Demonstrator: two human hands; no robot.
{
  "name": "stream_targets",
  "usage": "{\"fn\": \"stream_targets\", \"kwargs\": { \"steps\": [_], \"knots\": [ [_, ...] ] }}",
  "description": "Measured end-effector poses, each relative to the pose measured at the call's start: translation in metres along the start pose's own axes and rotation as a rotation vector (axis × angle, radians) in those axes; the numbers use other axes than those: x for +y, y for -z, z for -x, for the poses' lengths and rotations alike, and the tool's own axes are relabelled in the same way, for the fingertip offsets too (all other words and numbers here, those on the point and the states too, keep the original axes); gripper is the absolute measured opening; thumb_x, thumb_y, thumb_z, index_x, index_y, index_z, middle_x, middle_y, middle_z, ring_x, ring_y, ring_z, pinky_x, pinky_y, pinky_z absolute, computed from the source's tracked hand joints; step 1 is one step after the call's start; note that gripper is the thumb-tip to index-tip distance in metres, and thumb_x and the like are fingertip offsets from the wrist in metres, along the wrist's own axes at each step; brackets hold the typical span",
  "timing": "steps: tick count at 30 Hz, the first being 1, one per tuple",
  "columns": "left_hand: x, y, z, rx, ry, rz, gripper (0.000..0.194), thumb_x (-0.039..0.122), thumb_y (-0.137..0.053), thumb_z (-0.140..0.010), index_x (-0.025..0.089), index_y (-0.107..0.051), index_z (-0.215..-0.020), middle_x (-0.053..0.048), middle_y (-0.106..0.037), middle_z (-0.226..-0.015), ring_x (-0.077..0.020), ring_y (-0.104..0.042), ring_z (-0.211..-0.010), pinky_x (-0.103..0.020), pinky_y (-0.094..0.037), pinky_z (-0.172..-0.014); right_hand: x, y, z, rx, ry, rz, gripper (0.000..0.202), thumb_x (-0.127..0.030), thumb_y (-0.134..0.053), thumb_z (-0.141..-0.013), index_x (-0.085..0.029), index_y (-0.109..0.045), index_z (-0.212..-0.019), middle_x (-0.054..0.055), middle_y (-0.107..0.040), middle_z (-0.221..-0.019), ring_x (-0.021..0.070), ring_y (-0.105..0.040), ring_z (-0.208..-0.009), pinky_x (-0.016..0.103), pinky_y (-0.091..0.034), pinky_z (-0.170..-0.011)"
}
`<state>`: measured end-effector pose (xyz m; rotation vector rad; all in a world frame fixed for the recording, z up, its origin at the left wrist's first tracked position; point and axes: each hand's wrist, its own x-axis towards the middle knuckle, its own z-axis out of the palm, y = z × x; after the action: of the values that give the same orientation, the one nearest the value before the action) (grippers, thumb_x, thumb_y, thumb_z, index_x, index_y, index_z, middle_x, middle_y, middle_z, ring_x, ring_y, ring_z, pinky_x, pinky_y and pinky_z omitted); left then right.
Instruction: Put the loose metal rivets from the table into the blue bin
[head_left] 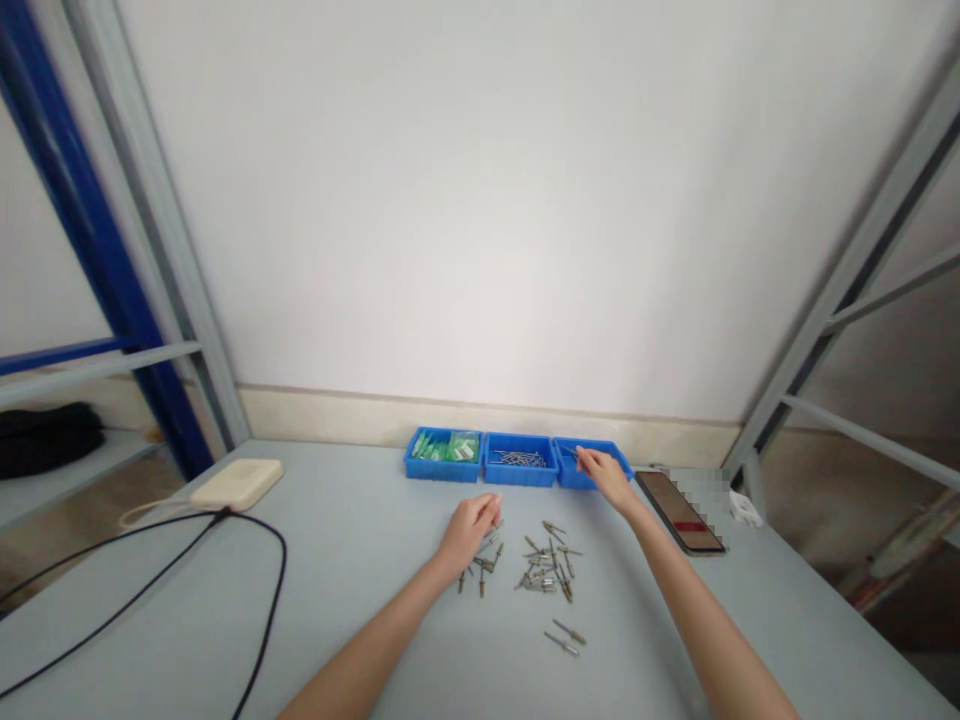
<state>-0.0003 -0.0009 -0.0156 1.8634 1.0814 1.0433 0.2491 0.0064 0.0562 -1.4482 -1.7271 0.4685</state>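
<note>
My right hand is over the right blue bin, its fingers pinched on a thin metal rivet that points left. My left hand is closed just above the table, at the edge of a small group of blind rivets. What its fingers hold, if anything, is hidden. A larger loose pile of blind rivets lies between my forearms, with two more rivets nearer to me. The middle blue bin contains several thin metal pieces. In the left blue bin are green and white packets.
A phone and a white plug adapter lie on the right of the grey table. On the left are a white box and black cables. Metal frame posts stand at both sides, and a wall is behind.
</note>
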Motion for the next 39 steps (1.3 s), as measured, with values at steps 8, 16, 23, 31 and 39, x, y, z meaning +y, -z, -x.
{"fn": "stream_targets", "kwargs": {
  "steps": [8,16,23,31,39],
  "knots": [
    [0.007,0.001,0.005,-0.153,-0.018,0.002,0.035,0.045,-0.033,-0.086,0.018,-0.049,-0.07,0.005,-0.039,-0.049,-0.0102,-0.037,-0.047,-0.021,-0.029,-0.049,0.017,0.009,0.055,0.076,-0.08,0.432,0.033,-0.043,-0.043,-0.088,-0.02,-0.059,-0.069,0.006,-0.061,-0.068,0.0176,-0.054,-0.059,0.029,-0.036,-0.057],
    [0.007,0.008,0.002,-0.048,-0.002,0.022,0.028,0.044,-0.039,-0.086,0.018,-0.05,-0.084,0.007,-0.04,-0.048,-0.0084,-0.037,-0.042,-0.019,-0.028,-0.047,0.008,-0.028,0.125,-0.22,-0.018,0.359,0.011,-0.023,-0.05,-0.083,-0.021,-0.059,-0.088,0.004,-0.06,-0.097,0.0191,-0.056,-0.093,0.03,-0.04,-0.081],
    [0.008,0.004,0.003,-0.12,0.011,-0.04,0.04,0.048,-0.048,-0.08,0.015,-0.057,-0.059,0.005,-0.042,-0.041,-0.0085,-0.039,-0.041,-0.02,-0.03,-0.047,0.007,-0.036,0.115,-0.215,-0.033,0.499,0.011,-0.025,-0.05,-0.085,-0.02,-0.059,-0.09,0.004,-0.061,-0.093,0.0189,-0.057,-0.086,0.029,-0.037,-0.074],
    [0.011,0.003,0.003,-0.169,0.022,0.052,0.034,0.031,-0.04,-0.085,0.014,-0.06,-0.106,0.003,-0.054,-0.051,-0.009,-0.045,-0.042,-0.019,-0.036,-0.047,0.005,-0.047,0.111,-0.186,0.012,0.591,0.013,-0.027,-0.05,-0.087,-0.021,-0.061,-0.091,0.005,-0.061,-0.098,0.019,-0.058,-0.09,0.029,-0.034,-0.074],
    [0.017,0.003,0.006,-0.121,-0.051,-0.016,0.03,0.029,-0.05,-0.081,0.017,-0.057,-0.106,-0.001,-0.064,-0.076,-0.0099,-0.056,-0.055,-0.019,-0.041,-0.053,-0.011,-0.046,0.094,-0.082,0.063,0.347,0.018,-0.027,-0.044,-0.089,-0.02,-0.06,-0.089,0.003,-0.068,-0.09,0.017,-0.06,-0.079,0.028,-0.035,-0.073]
  ]
}}
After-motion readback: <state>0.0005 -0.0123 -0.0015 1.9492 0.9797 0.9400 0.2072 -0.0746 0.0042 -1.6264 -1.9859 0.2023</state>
